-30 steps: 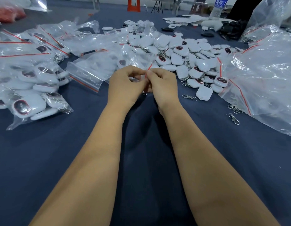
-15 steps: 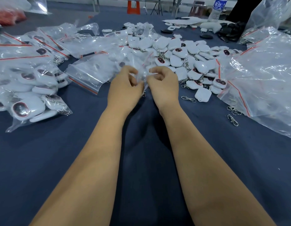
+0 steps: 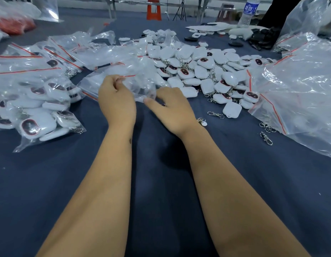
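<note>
While a person's left hand (image 3: 116,102) pinches the red-striped mouth of a clear zip bag (image 3: 142,86), the bag hangs between both hands over the blue tablecloth (image 3: 31,182), just before a heap of white key fobs (image 3: 199,72); the right hand (image 3: 173,108) is loose, grasping nothing, its thumb at the bag's lower corner

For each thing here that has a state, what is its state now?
Small zip bag: held up by its red strip; seal unclear.
Left hand: pinches that strip.
Right hand: loosely curled, thumb by the bag.
Loose key fobs: heaped, unbagged.
Filled bags: lying flat, fobs inside.
Water bottle: upright.
</note>
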A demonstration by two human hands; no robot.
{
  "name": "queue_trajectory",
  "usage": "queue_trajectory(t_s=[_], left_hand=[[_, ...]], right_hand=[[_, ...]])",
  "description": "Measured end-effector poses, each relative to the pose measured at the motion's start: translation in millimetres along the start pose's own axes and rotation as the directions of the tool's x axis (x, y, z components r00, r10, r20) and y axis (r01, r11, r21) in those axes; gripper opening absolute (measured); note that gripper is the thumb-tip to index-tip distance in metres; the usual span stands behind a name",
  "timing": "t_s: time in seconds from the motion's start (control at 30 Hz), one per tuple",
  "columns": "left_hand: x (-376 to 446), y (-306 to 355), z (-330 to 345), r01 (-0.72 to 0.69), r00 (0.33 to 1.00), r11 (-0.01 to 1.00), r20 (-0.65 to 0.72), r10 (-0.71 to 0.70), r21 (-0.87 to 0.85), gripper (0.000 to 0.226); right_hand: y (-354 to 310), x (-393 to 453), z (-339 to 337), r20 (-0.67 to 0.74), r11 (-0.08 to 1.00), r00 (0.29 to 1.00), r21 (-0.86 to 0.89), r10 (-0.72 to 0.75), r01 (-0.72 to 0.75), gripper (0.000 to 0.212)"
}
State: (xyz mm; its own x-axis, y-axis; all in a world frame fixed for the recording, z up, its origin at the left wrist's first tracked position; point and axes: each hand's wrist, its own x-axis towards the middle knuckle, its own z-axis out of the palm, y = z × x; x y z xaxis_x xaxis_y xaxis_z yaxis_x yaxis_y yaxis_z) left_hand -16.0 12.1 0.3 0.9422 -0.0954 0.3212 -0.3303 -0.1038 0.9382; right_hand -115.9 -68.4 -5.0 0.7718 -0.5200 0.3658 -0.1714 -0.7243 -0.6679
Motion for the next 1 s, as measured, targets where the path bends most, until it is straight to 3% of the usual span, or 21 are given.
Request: queue_trajectory(t_s=[0.07, 0.13, 0.2, 0.3, 0.4, 0.47, 0.53, 0.6, 0.73, 0.87, 1.0], left_hand=[[2.6, 3.0, -4.3, -0.034, 0.985, 0.995, -0.169, 0.017, -0.095, 0.026], [0.2, 9.6, -10.6, -0.132, 0.945, 0.970, -0.320, 0.062, -0.203, 0.026], [-2.9, 14.1, -14.5, -0.245, 0.894, 0.953, -0.422, 0.152, -0.176, 0.030], [-10.2, 21.4, -12.4, -0.453, 0.820, 0.891, -0.399, 0.411, -0.014, 0.044], [-20.3, 24.5, -4.2, -0.586, 0.778, 0.789, -0.146, 0.611, 0.182, 0.054], [-24.9, 19.1, 3.5, -0.562, 0.827, 0.792, 0.190, 0.529, 0.240, 0.051], [-25.5, 6.4, 11.7, -0.538, 0.796, 0.782, 0.494, 0.350, 0.313, 0.037], [-24.3, -0.5, 16.2, -0.527, 0.763, 0.760, 0.607, 0.224, 0.382, 0.023], [-19.9, -3.4, 15.0, -0.444, 0.836, 0.782, 0.516, 0.187, 0.437, 0.018], [-10.2, -6.4, 4.0, -0.207, 0.969, 0.833, 0.224, 0.103, 0.513, 0.019], [-3.4, -5.5, -7.2, -0.064, 0.998, 0.919, 0.001, 0.069, 0.389, 0.031]], right_hand=[[0.9, 1.0, 1.4, 0.140, 0.979, 0.988, -0.182, -0.070, 0.095, 0.021], [3.7, 2.6, 0.3, 0.165, 0.942, 0.983, -0.312, -0.075, 0.124, 0.018], [6.5, 4.0, -4.8, 0.109, 0.912, 0.994, -0.405, -0.025, 0.068, 0.024], [15.3, 5.8, -19.2, -0.055, 0.811, 0.991, -0.570, 0.120, -0.130, 0.023], [28.7, 2.0, -34.3, -0.242, 0.667, 0.942, -0.665, 0.234, -0.336, 0.012], [34.4, 0.1, -40.5, -0.322, 0.656, 0.903, -0.621, 0.285, -0.429, 0.013], [36.7, 0.9, -41.8, -0.327, 0.686, 0.906, -0.595, 0.270, -0.419, 0.024], [35.2, 2.1, -37.9, -0.243, 0.732, 0.945, -0.599, 0.219, -0.323, 0.036], [30.4, 1.8, -25.7, -0.115, 0.752, 0.977, -0.624, 0.179, -0.211, 0.037], [30.4, 2.7, -25.6, -0.180, 0.728, 0.965, -0.633, 0.193, -0.264, 0.023], [32.2, 3.1, -25.4, -0.175, 0.706, 0.964, -0.657, 0.200, -0.265, 0.025]])
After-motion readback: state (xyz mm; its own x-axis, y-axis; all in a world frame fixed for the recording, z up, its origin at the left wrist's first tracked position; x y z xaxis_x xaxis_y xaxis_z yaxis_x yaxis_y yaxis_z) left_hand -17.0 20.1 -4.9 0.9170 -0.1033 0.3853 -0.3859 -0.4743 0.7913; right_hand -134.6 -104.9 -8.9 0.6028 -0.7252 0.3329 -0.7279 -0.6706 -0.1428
